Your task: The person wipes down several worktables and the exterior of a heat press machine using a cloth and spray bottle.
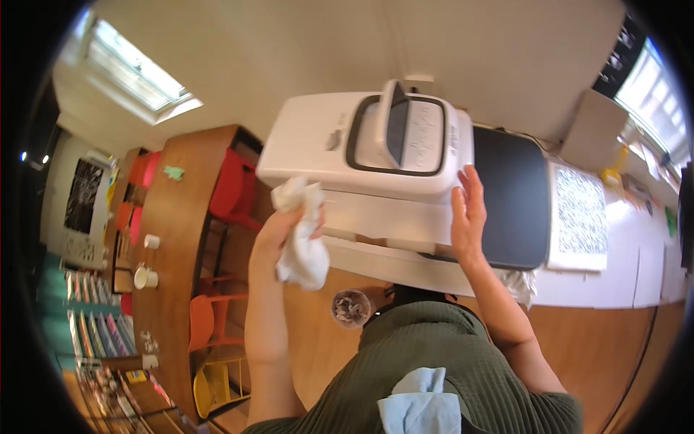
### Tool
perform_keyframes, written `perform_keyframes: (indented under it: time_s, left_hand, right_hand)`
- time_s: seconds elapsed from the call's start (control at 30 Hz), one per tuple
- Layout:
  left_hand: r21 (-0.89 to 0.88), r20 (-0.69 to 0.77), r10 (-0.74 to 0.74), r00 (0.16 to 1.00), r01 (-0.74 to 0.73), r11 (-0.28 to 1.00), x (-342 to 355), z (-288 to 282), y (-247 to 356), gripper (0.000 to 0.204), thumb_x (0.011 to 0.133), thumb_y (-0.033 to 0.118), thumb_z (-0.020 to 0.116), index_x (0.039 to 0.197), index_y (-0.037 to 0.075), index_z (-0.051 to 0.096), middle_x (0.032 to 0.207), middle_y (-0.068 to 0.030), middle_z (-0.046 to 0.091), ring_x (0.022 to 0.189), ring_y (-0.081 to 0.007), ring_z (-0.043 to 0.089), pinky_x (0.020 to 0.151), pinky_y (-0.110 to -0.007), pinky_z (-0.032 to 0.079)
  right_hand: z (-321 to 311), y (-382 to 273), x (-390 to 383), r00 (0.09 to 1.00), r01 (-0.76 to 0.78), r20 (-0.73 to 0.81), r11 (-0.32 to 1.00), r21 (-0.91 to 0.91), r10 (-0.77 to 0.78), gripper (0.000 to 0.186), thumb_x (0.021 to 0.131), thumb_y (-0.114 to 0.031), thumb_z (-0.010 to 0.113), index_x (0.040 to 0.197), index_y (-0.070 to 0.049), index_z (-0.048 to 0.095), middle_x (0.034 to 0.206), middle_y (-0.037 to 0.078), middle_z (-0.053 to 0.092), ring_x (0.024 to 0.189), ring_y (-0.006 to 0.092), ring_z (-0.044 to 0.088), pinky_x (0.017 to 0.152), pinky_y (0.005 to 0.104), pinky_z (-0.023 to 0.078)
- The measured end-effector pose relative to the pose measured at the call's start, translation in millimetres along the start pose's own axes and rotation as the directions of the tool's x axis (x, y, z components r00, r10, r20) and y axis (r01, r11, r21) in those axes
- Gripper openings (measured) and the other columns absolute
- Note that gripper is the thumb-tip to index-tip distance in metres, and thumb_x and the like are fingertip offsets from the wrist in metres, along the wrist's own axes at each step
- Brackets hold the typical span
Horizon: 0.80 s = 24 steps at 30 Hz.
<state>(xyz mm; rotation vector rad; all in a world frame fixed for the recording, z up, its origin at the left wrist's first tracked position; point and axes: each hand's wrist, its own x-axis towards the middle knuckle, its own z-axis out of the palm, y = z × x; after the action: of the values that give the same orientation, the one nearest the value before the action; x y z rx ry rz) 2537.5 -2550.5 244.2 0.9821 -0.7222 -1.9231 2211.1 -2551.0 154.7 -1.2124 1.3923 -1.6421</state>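
Note:
My left hand (271,242) is closed around a crumpled white cloth (303,257), which hangs down in front of a large white machine (307,137). The machine has a dark-framed control panel with a small tilted screen (396,126) on top. My right hand (470,213) is held up with its fingers stretched out, by the machine's right front corner. Nothing is in it; whether it touches the machine I cannot tell. Beside that hand, a flat black platen (510,202) with rounded corners extends right from the machine. A light blue cloth (421,405) lies against my green top.
A white counter (618,286) carries the machine and a black-and-white patterned sheet (578,217). Below its front edge stands a bin (351,308) with scraps inside. To the left are a long wooden table (170,253), a red chair (235,192), an orange chair (206,322) and a yellow chair (210,387).

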Motion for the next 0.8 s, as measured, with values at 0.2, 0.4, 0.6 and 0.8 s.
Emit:
perform_keyframes:
  time_s: [0.2,0.4,0.6,0.8]
  left_hand:
    - [-0.414,0.186,0.481,0.857,-0.375,0.829,-84.4,-102.0,-111.9,0.022,0.092,0.023,0.062,0.097,0.008,0.046,0.083,-0.0011,0.048,0.059,-0.009,0.041,0.051,-0.025,0.035]
    - [0.37,-0.758,-0.176,0.628,0.637,0.676,-105.3,-166.8,-215.6,0.023,0.096,0.033,0.057,0.085,0.014,0.051,0.067,0.0,0.046,0.054,-0.0158,0.045,0.052,-0.03,0.04]
    - [0.082,-0.65,-0.42,0.634,0.608,0.79,-93.0,-129.1,-242.4,0.031,0.095,0.022,0.064,0.116,0.0,0.058,0.088,-0.0097,0.066,0.066,-0.0226,0.063,0.058,-0.034,0.051]
    - [0.37,-0.616,-0.309,0.724,0.613,0.698,-42.8,-52.3,-235.4,0.033,0.092,0.01,0.066,0.12,-0.004,0.055,0.095,-0.0137,0.067,0.067,-0.026,0.065,0.056,-0.039,0.053]
  right_hand:
    - [-78.2,7.5,-77.6,0.745,0.557,0.526,0.816,-0.154,-0.41,0.032,0.084,0.001,0.058,0.116,-0.002,0.062,0.085,0.01,0.064,0.074,0.0275,0.062,0.067,0.0367,0.05]
    - [-223.6,106.1,-150.2,0.883,0.438,0.443,0.61,-0.66,-0.155,0.041,0.078,-0.007,0.064,0.12,-0.005,0.059,0.092,0.01,0.062,0.081,0.0307,0.059,0.073,0.0438,0.048]
    - [-265.1,156.4,-140.5,0.994,-0.079,-0.036,0.453,-0.888,0.103,0.068,0.086,-0.026,0.066,0.144,-0.004,0.039,0.154,0.023,0.027,0.143,0.0395,0.025,0.115,0.0508,0.023]
    - [-181.5,206.2,-158.9,0.98,0.065,0.166,0.602,-0.796,0.113,0.056,0.086,-0.021,0.056,0.139,-0.005,0.045,0.142,0.021,0.044,0.132,0.0402,0.038,0.109,0.0481,0.036]
